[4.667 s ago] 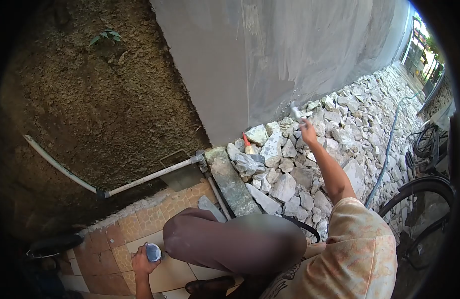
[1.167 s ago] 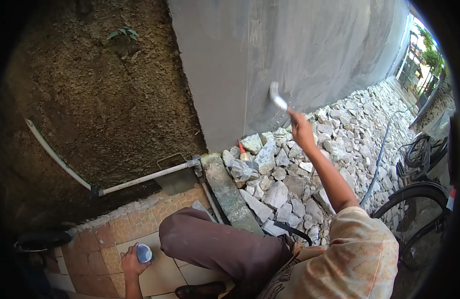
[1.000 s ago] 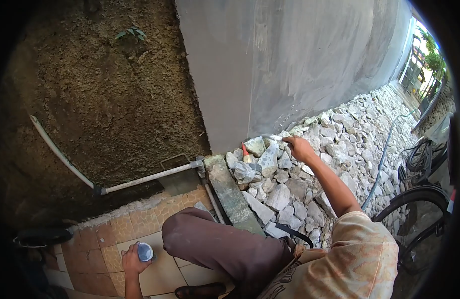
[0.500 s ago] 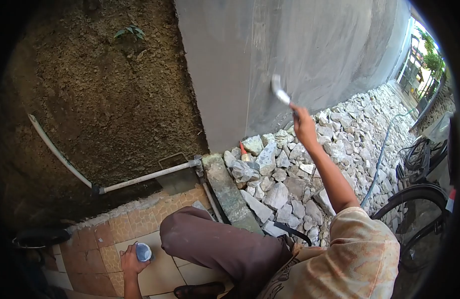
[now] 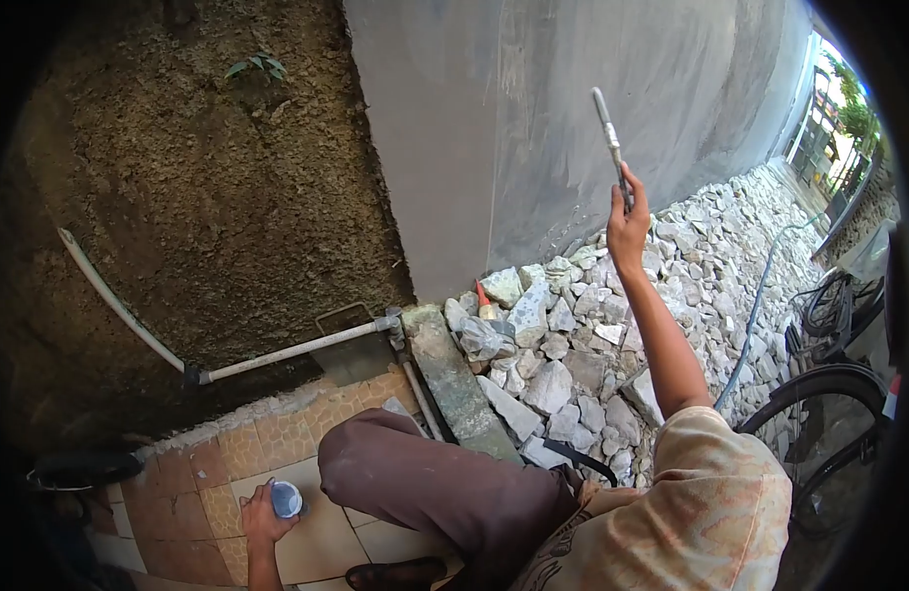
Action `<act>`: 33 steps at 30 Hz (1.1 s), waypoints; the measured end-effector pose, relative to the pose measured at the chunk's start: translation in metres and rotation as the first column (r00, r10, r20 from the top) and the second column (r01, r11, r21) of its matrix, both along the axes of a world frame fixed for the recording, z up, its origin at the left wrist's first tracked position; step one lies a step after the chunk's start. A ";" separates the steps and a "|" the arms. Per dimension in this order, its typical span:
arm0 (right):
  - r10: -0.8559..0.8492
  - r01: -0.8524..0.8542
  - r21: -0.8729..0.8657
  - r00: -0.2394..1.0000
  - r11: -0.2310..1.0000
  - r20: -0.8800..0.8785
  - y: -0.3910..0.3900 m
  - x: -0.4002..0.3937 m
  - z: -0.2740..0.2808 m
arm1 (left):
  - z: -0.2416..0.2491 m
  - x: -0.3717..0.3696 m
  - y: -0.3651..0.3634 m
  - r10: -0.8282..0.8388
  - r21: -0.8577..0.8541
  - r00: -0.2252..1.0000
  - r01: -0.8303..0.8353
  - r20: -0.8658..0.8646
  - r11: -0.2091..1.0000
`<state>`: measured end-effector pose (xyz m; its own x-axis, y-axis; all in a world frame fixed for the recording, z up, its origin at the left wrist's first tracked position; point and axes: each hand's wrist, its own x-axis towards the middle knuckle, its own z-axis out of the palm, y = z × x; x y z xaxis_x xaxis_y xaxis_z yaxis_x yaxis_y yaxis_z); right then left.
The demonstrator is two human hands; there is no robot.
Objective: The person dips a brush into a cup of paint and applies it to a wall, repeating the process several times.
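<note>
My right hand (image 5: 629, 231) is closed round the dark handle of a paintbrush (image 5: 605, 120), with the arm stretched out over the rocks. Seen edge-on, the brush points up and left, its pale bristles overlapping the grey plastered wall (image 5: 425, 148) in this view. Low on the left, my left hand (image 5: 261, 516) wraps round a small bluish cup (image 5: 287, 499) with whitish stuff inside, above the floor tiles. Streaks of lighter and darker grey run down the wall beyond the brush.
Broken white rocks (image 5: 691, 286) lie along the wall's foot. A red-tipped tool (image 5: 484, 297) rests among them. A white pipe (image 5: 287, 352) crosses beside a mossy concrete curb (image 5: 444, 364). Rough earth (image 5: 228, 177) rises at left; a bicycle wheel (image 5: 819, 394) stands at right.
The right hand has moved up and to the right with the paintbrush, which has turned from broad side to edge-on. The left hand with the cup has barely shifted.
</note>
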<state>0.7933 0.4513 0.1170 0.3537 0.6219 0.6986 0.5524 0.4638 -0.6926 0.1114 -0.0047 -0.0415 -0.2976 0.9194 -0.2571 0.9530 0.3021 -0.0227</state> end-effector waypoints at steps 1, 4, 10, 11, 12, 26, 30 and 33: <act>-0.014 0.014 0.060 1.000 0.998 -0.001 0.005 0.004 -0.005 | 0.001 0.001 0.001 0.001 0.008 1.000 -0.001 0.013 1.000; 0.059 -0.059 -0.014 0.917 0.998 0.395 0.007 0.014 -0.075 | 0.004 0.001 0.006 -0.007 0.001 1.000 0.007 0.018 1.000; 0.343 0.039 -0.550 0.745 0.834 0.573 -0.030 0.028 -0.127 | 0.014 0.007 0.010 0.008 0.018 1.000 -0.008 -0.014 1.000; 0.301 -0.017 -0.478 0.797 0.878 0.524 -0.018 0.036 -0.128 | 0.012 0.005 0.011 0.008 0.016 1.000 -0.007 -0.021 1.000; 0.264 -0.066 -0.398 0.844 0.915 0.468 -0.004 0.043 -0.125 | 0.008 0.003 0.010 0.002 0.004 1.000 -0.002 -0.021 1.000; 0.488 -0.143 -0.585 0.722 0.799 0.490 -0.019 0.040 -0.151 | -0.005 -0.029 -0.014 0.224 -0.126 0.974 -0.218 0.036 0.968; 0.274 -0.128 -0.355 0.876 0.926 0.397 0.010 0.050 -0.121 | 0.006 -0.037 -0.021 0.381 -0.302 0.924 -0.359 0.015 0.883; -0.075 0.055 -0.258 0.995 0.965 -0.068 0.014 0.038 -0.039 | 0.010 -0.043 -0.029 0.446 -0.311 0.895 -0.420 0.015 0.853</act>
